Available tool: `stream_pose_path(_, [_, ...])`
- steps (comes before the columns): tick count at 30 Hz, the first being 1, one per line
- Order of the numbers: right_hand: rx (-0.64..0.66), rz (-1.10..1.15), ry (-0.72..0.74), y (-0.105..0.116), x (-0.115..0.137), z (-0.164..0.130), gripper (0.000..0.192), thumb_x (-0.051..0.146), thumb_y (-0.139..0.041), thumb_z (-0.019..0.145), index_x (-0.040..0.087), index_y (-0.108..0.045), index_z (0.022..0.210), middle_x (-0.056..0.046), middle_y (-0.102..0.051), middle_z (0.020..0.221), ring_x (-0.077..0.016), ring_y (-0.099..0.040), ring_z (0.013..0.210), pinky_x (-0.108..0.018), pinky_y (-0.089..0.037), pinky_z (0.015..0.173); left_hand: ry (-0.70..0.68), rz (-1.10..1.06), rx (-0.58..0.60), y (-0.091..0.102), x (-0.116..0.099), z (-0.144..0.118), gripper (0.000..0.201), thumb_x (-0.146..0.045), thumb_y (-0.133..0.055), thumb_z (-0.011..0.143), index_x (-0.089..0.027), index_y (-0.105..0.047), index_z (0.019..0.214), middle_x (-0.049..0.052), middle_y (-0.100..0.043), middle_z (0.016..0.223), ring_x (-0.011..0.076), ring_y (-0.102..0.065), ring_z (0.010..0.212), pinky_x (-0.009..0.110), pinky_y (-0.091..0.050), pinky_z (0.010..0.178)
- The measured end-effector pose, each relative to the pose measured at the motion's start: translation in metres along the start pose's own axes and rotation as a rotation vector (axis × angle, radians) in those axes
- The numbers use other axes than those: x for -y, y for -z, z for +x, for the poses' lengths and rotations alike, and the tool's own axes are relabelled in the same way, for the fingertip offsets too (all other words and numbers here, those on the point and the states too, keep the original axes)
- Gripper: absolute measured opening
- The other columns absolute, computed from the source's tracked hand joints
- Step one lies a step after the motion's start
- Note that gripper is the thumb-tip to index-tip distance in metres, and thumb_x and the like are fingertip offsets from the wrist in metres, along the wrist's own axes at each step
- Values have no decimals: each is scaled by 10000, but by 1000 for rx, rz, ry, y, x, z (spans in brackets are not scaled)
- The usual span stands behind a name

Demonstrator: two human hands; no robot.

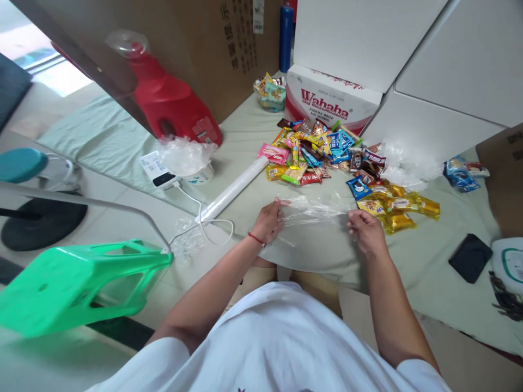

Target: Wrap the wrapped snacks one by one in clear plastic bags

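Observation:
A clear plastic bag [316, 209] is stretched between my two hands, just above the pale green cloth. My left hand [268, 220], with a red cord at the wrist, pinches its left end. At the right end, my right hand [366, 231] closes its fingers on the same plastic. Just beyond the bag lies a heap of small wrapped snacks [306, 149] in many colours. Several yellow-wrapped snacks [402, 204] lie to the right, close to my right hand. A white roll [232, 190] rests slantwise to the left of the heap.
A Wahaba-printed carton [327, 100] and a filled snack bag [269, 93] stand behind the heap. To the left are a red jug [175, 98], a plastic-covered tub [192, 163], a white cable [200, 209] and a green stool [81, 277]. A black pouch [470, 258] lies right.

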State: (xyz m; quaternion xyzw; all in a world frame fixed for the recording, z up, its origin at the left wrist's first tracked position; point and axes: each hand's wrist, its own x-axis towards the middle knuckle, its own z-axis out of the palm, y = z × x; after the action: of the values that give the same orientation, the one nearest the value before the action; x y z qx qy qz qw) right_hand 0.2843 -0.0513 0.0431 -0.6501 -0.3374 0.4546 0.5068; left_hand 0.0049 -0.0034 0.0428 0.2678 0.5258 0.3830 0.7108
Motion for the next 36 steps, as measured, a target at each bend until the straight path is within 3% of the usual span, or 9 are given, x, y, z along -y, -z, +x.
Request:
stream_pose_path(7, [-203, 90, -229, 32, -17, -10, 581, 527, -955, 398, 173, -648, 741, 55, -556, 590, -71, -516, 499, -149, -366, 405, 159, 91, -8, -8, -6, 18, 569, -743, -517, 926, -184, -619, 953, -110, -303, 508, 46, -182, 347, 194, -121, 381])
stream_pose_path(13, [-41, -447, -130, 61, -24, -21, 496, 644, -755, 687, 181, -685, 850, -7, -615, 633, -144, -542, 533, -269, -452, 513, 113, 330, -44, 5, -11, 14, 313, -498, -557, 989, -193, -591, 1053, -90, -412, 569, 60, -276, 375, 209, -166, 422])
stream_pose_path(19, [-348, -960, 607, 52, 8, -63, 334, 455, -579, 963, 180, -708, 1102, -115, -638, 1029, -224, -591, 843, -403, -519, 832, -458, 733, -422, 22, -21, -5, 202, -211, -636, 851, -182, -607, 1049, -30, -563, 772, 125, -521, 643, 254, -427, 645])
stream_pose_path(23, [195, -1091, 869, -3, 4, -80, 382, 417, -625, 977, 215, -657, 1300, -142, -628, 1210, -284, -554, 1061, -443, -479, 938, -927, 970, -145, -11, -28, -17, 228, -111, -491, 852, -193, -699, 897, 44, -663, 905, 186, -608, 889, 327, -494, 856])
stream_pose_path(25, [281, -1166, 850, -31, -9, -76, 474, 402, -652, 963, 191, -615, 1386, -168, -604, 1292, -308, -523, 1075, -458, -462, 925, -1037, 1177, 101, -36, -31, -13, 241, -128, -498, 869, -192, -729, 891, 78, -708, 1008, 233, -614, 1054, 388, -476, 971])
stream_pose_path(27, [254, -1181, 797, -50, -22, -69, 375, 333, -612, 986, 170, -657, 1321, -161, -640, 1200, -296, -518, 1014, -434, -453, 880, -979, 1431, 274, -58, -32, -1, 247, -160, -500, 898, -177, -741, 948, 108, -731, 1077, 269, -628, 1103, 440, -458, 1012])
stream_pose_path(30, [225, -1109, 753, -60, -29, -63, 230, 238, -511, 1027, 190, -729, 1081, -103, -665, 964, -257, -536, 919, -385, -440, 823, -680, 1657, 278, -73, -32, 24, 327, -184, -452, 942, -154, -721, 1126, 136, -754, 1047, 273, -694, 979, 422, -502, 923])
stream_pose_path(33, [164, -979, 786, -51, -19, -64, 241, 220, -472, 1039, 197, -711, 1041, -85, -652, 950, -230, -561, 932, -361, -457, 844, -491, 1516, 282, -68, -29, 43, 430, -147, -411, 946, -172, -659, 1296, 83, -775, 960, 208, -713, 787, 330, -529, 827])
stream_pose_path(36, [-4, -1018, 822, -38, -6, -58, 309, 248, -534, 1004, 181, -646, 1284, -148, -618, 1212, -274, -528, 1104, -421, -446, 959, -413, 1288, 328, -58, -23, 50, 462, -116, -396, 930, -179, -671, 1296, 25, -771, 868, 142, -640, 570, 274, -531, 751])
